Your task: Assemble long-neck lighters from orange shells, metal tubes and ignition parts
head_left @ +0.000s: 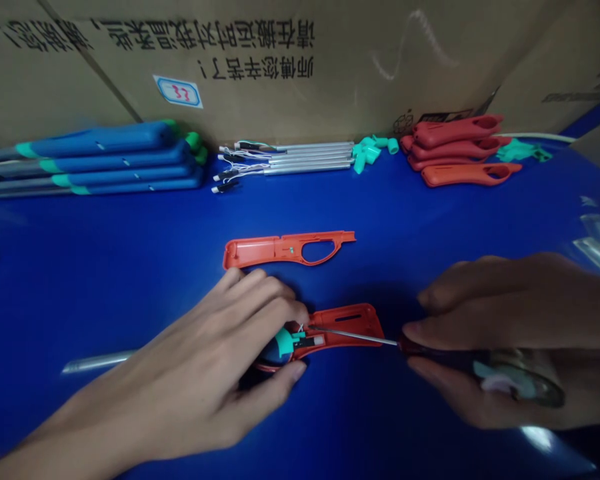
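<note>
**A:** What are the hands doing?

**B:** The left hand [195, 360] is curled around an orange plastic shell [353, 325], fingers over the top and thumb along the near side. The right hand [500, 333] pinches a screwdriver [430, 353] between thumb and fingers, its thin shaft running across the shell to the parts inside.

**A:** What's in that shell?

**B:** A teal fitting [284, 342] and a small black-and-white part [309, 341], with fine wires by the tip. The left fingers hide the rest, so I can't tell what else is there.

**A:** What's close by?

**B:** A second orange shell [285, 248] lies at twelve o'clock, just beyond the left fingertips. A metal tube [97, 362] sits on the blue surface [130, 267] at nine o'clock, its end hidden behind the left hand.

**A:** And farther back?

**B:** From ten to two o'clock: stacked blue handles [95, 160], metal rods with wires [290, 159], teal fittings [367, 150] and more orange shells [455, 147], all against a printed cardboard box [260, 67].
</note>
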A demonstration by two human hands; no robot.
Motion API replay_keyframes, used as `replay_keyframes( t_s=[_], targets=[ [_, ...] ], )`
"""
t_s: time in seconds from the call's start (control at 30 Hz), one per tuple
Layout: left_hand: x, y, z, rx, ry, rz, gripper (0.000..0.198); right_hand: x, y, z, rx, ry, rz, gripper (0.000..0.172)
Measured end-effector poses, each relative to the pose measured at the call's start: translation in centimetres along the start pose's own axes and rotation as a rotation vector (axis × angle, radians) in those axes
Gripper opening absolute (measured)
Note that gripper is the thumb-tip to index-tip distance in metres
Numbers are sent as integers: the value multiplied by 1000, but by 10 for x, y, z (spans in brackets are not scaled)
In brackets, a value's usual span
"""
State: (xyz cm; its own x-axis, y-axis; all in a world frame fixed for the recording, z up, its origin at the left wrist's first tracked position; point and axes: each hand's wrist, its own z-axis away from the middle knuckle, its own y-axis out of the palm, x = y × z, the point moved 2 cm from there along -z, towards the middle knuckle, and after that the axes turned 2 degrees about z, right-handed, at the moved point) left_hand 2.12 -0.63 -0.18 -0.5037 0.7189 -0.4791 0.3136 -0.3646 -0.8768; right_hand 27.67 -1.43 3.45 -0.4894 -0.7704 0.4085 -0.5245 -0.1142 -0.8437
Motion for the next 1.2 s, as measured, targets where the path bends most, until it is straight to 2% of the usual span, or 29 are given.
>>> replay_keyframes(
  t_s=[0.3, 0.47, 0.67, 0.9, 1.07, 1.2],
  targets=[
    [1, -2, 1, -8, -114, 68, 38, 2, 6, 7, -41, 51, -13, 11],
    [3, -1, 1, -33, -155, 126, 43, 2, 4, 6, -52, 20, 9, 12],
    [5, 1, 0, -61, -134, 127, 43, 5, 3, 2, -24, 45, -5, 15],
    [6, 1, 2, -76, -110, 111, 40, 1, 4, 13, -93, 65, -29, 10],
    [5, 0, 1, -69, -118, 110, 38, 1, 5, 13, -18, 71, -57, 5],
    [3, -2, 1, -56, -127, 121, 37, 0, 5, 10, 7, 57, -9, 9]
  ],
)
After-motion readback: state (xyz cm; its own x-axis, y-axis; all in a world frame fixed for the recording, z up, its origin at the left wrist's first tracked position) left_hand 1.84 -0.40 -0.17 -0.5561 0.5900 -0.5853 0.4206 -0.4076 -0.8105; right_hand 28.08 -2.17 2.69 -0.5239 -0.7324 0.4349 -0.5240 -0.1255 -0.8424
